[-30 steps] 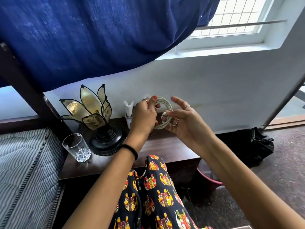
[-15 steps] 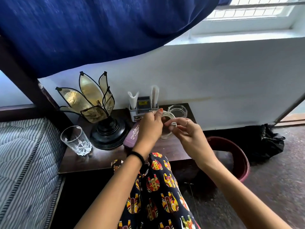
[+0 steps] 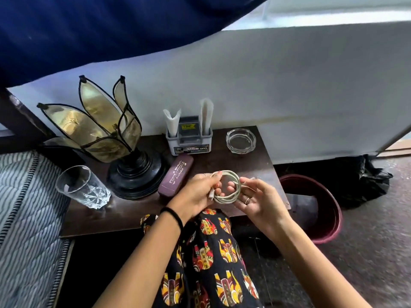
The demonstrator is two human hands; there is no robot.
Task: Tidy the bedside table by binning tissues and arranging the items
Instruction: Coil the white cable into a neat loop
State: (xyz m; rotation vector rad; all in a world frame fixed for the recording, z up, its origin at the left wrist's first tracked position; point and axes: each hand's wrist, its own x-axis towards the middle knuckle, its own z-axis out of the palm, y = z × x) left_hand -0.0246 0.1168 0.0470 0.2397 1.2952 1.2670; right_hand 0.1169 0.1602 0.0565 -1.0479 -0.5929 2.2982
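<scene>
**Coiled cable held over the desk's front edge, free spot to the right**

I held the coiled cable [image 3: 228,187] in both hands above the front edge of the desk [image 3: 249,163]. My left hand [image 3: 196,194] was closed around the coil's left side, with a plug end poking out below my fingers; my right hand [image 3: 259,197] pinched the right side, fingers partly curled around the loops. The coil stood nearly upright, its ring facing me. Bare wood lay just beyond my right hand, in front of the ashtray [image 3: 240,140]; the case [image 3: 175,175] sat close by my left knuckles. My right hand looked the nearer one for setting the coil down flat there. The bin [image 3: 331,221] stood on the floor to the right, below the desk.
</scene>
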